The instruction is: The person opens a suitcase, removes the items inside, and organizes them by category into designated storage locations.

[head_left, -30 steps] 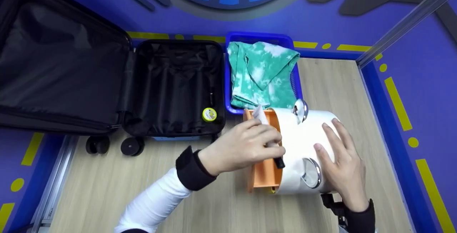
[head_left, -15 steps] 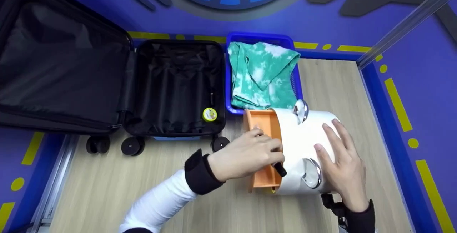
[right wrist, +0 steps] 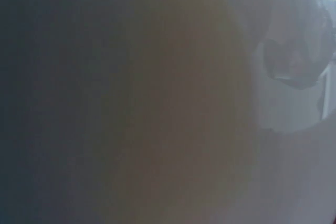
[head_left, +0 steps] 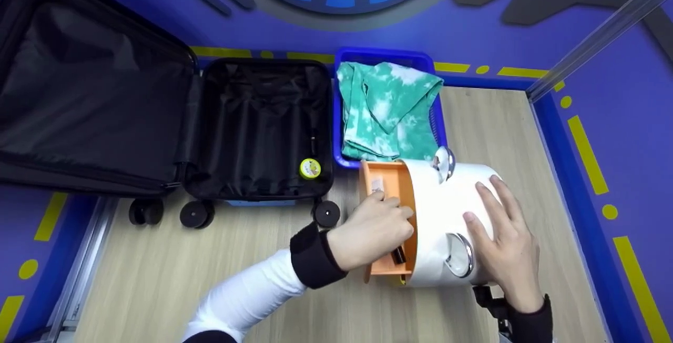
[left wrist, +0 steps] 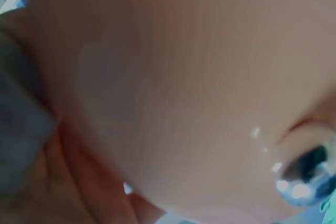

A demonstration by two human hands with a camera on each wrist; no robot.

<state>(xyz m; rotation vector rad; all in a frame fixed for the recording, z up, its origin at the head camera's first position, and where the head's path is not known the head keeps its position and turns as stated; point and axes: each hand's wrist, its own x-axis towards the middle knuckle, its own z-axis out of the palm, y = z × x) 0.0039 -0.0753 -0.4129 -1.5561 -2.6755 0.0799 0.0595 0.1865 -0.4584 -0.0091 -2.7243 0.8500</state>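
In the head view my left hand (head_left: 370,232) reaches into the pulled-out orange drawer (head_left: 394,172) of a white rounded cabinet. Its fingers are curled over a squeeze tube; the tube's black cap (head_left: 398,254) shows below the hand and a whitish end above it. My right hand (head_left: 507,245) rests on the white cabinet (head_left: 447,195) with fingers spread. Chrome-rimmed round fittings (head_left: 459,254) stick out of the cabinet. In the left wrist view a blurred pale curved surface fills most of the frame; the right wrist view is too blurred to read.
An open black suitcase (head_left: 263,122) lies at the left, with a small yellow-rimmed round tin (head_left: 310,168) and a slim dark item inside. A blue basket (head_left: 336,122) holding folded green tie-dye cloth (head_left: 391,106) stands behind the cabinet. Blue walls border the wooden surface (head_left: 263,301).
My left hand has moved slightly right and down, and the tube has gone lower into the drawer, its black cap shifting left. My right hand has stayed still.
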